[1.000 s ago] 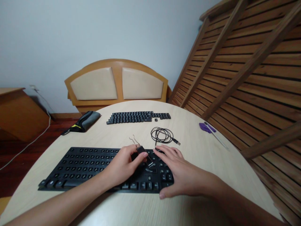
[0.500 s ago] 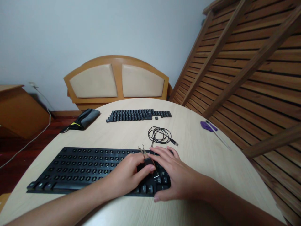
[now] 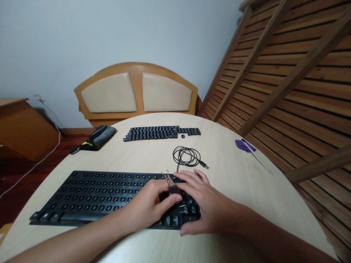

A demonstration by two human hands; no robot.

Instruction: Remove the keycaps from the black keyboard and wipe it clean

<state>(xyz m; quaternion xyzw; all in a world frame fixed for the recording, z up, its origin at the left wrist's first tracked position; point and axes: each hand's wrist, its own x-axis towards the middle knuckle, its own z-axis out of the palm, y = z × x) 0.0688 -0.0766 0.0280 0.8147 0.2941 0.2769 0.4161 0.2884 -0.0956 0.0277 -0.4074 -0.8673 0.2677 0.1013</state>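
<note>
A black keyboard (image 3: 94,215) lies near the table's front, most of its keycaps off and their sockets bare; several caps stay on at its right end and front-left corner. My left hand (image 3: 149,204) is closed over the keyboard, pinching a wire keycap puller (image 3: 173,189) by its black middle. Two thin prongs point away from me; the opposite wire end reaches down to the keys on the right. My right hand (image 3: 205,204) spans the keyboard's right end, thumb at the front edge, fingers spread towards the back edge. Its index fingertip is close to the puller, contact unclear.
Removed keycaps (image 3: 150,133) stand in rows at the back, one loose keycap (image 3: 182,136) before them. A coiled USB cable (image 3: 186,157) lies behind my right hand. A dark pouch (image 3: 100,138) is at left; a purple cloth (image 3: 245,145) and thin stick (image 3: 257,157) are at right.
The view has shifted slightly. Both hands and the puller keep nearly the same place over the keyboard.
</note>
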